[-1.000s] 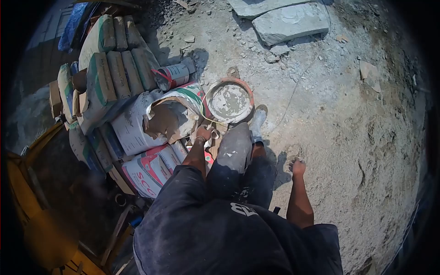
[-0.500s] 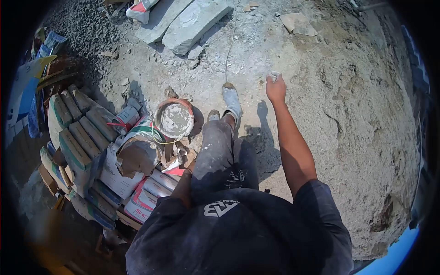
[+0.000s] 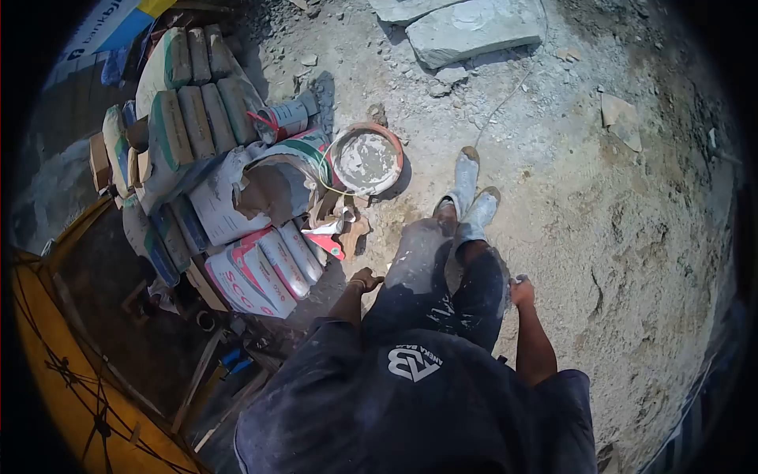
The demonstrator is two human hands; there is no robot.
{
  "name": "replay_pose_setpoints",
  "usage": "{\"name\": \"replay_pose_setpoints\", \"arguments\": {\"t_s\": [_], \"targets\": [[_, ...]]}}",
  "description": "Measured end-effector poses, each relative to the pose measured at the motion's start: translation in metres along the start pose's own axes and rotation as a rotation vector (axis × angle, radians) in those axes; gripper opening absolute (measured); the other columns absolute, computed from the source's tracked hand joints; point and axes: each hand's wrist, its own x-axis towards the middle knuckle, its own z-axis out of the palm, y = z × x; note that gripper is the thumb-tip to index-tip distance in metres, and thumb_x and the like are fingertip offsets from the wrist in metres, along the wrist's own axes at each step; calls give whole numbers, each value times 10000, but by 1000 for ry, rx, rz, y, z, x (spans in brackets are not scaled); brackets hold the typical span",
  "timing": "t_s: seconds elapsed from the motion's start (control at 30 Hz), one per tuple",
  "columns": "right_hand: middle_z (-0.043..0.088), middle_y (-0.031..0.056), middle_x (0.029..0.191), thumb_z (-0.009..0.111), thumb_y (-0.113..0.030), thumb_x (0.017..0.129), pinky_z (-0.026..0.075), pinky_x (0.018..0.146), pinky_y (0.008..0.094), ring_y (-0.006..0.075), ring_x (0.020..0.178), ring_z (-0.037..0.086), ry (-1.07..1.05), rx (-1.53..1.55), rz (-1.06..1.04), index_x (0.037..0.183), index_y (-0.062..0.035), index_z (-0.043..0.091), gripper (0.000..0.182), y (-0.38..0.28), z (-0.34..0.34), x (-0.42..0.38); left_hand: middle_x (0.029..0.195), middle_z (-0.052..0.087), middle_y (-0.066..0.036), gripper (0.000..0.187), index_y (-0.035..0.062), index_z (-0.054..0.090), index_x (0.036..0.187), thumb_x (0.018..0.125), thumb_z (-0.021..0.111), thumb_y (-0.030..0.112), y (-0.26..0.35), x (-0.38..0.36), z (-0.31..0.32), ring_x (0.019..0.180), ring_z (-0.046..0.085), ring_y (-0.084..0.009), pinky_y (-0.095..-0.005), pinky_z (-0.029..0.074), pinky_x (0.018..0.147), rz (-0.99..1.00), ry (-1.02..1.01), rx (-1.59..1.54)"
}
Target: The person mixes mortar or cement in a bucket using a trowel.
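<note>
My right hand (image 3: 522, 294) hangs beside my right thigh, fingers closed around a small greyish-white thing (image 3: 519, 278) whose kind I cannot make out. Near my left thigh is my left hand (image 3: 367, 280), a band at its wrist. Its fingers look loosely curled, and nothing shows in them. A round orange-rimmed tub (image 3: 401, 162) holding grey wet mix (image 3: 365, 162) stands ahead and left, apart from both hands. Beside it lies a torn-open paper bag (image 3: 268, 189).
Stacked bags (image 3: 201, 118) fill the left side, with red-and-white bags (image 3: 251, 276) nearer me. A white bucket (image 3: 288, 118) lies beyond them. Concrete slabs (image 3: 474, 31) lie ahead, and a thin cord (image 3: 505, 103) crosses the ground. A yellow tarp (image 3: 47, 347) is at lower left.
My right hand has come back from stretched forward to beside my thigh, still closed. The view has swung left, and my feet are now close together. My left hand shows more.
</note>
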Motion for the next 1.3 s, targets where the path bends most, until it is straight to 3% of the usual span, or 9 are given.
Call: {"name": "replay_pose_setpoints", "arguments": {"t_s": [0.13,0.5,0.57,0.63,0.8,0.97,1.03,1.1,1.3], "targets": [[597,201,854,594,-297,712,458,701,389,345,842,577,-20,59,-215,927,-32,554,344,47,11,-42,1039,548,-205,612,-9,531,1043,678,587,479,-30,94,-39,991,512,-322,-361,383,857,-143,384,-689],[595,201,912,546,-336,738,452,710,406,327,850,584,-290,-66,260,1012,-45,540,399,32,-53,-63,1175,441,-232,699,-42,443,1141,659,616,434,-45,241,-220,1092,432,-344,-379,353,906,-172,644,-546],[594,198,913,528,-356,744,451,708,410,331,857,581,-313,150,329,1020,-58,538,407,48,-51,-62,1044,524,-200,667,-3,474,1131,654,610,443,-34,260,-204,1004,492,-344,-378,379,873,-216,391,-471],[594,195,913,510,-377,750,451,705,414,335,864,578,-300,388,357,1029,-72,536,415,44,-64,-64,856,567,-171,500,20,537,996,654,631,373,-3,225,-189,857,544,-335,-393,414,777,-303,709,-299],[596,191,890,541,-361,750,458,717,377,314,881,573,-142,-209,128,991,-53,540,391,-49,-111,-68,725,521,-159,314,25,408,926,711,597,155,45,157,-181,717,535,-329,-401,394,654,-60,918,-756],[583,199,938,567,-368,726,449,746,374,319,914,560,-74,3,114,995,-40,540,425,-71,-115,-59,995,467,-226,516,-13,361,1081,692,634,189,96,147,-169,921,483,-362,-404,381,768,-140,811,-870],[582,196,953,582,-365,707,449,746,364,309,919,563,-114,53,178,980,-35,551,429,-40,-89,-42,939,520,-229,489,-38,439,1051,685,640,216,108,172,-156,907,510,-354,-392,384,782,-317,963,-983],[582,196,953,582,-369,704,449,746,363,307,919,563,-135,168,237,976,-40,556,427,-19,-71,-35,847,574,-223,414,-68,538,942,676,640,233,123,157,-192,834,555,-344,-390,403,751,-374,495,-1122],[582,196,952,584,-381,695,449,747,359,301,919,565,-120,569,418,961,-54,569,422,31,-81,-14,701,573,-138,255,-64,563,824,698,593,155,100,165,-219,564,526,-202,-336,412,512,-103,327,-1060]]}}
